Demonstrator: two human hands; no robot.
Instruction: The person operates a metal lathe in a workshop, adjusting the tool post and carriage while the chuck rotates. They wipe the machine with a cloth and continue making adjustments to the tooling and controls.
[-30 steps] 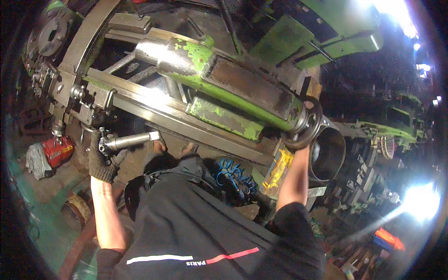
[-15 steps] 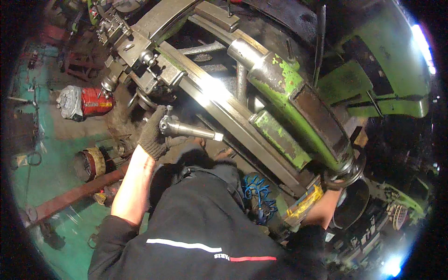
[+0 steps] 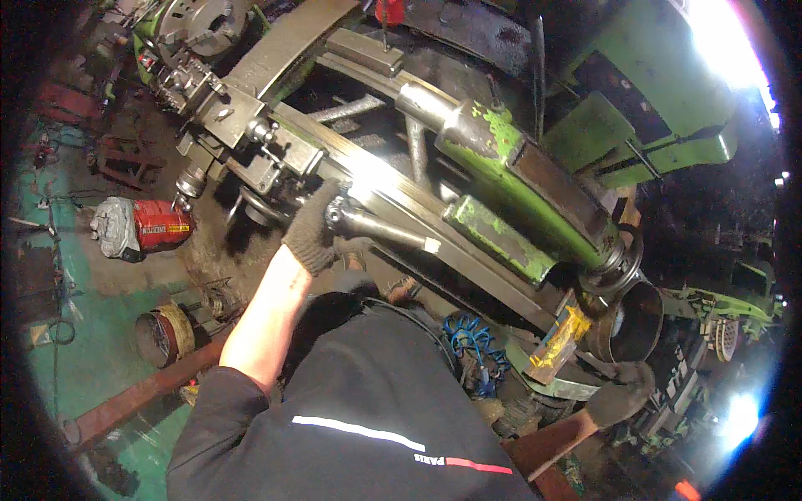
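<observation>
My left hand (image 3: 316,227), in a dark knit glove, is closed round a shiny steel tool (image 3: 388,228). The tool has a long, slightly tapering round bar and a knobbed head partly covered by my fingers. It is held above the near side of the lathe bed (image 3: 418,204). My right hand (image 3: 622,397), also gloved, is off to the right below a dark round drum (image 3: 635,321). Its fingers look stretched out, with nothing visible in them. The tailstock handwheel (image 3: 616,271) stands above it, apart from the hand.
A green, paint-worn tailstock (image 3: 522,179) sits on the bed; the carriage (image 3: 267,150) and chuck (image 3: 200,25) are toward the upper left. A red-and-grey sack (image 3: 142,227) lies on the floor. Blue coiled hose (image 3: 476,342) and a yellow-smeared block (image 3: 561,344) are near my body.
My right hand has left the tailstock handwheel and moved down and toward me. My left hand has shifted right with the steel tool, closer to the bed. The view has moved slightly.
</observation>
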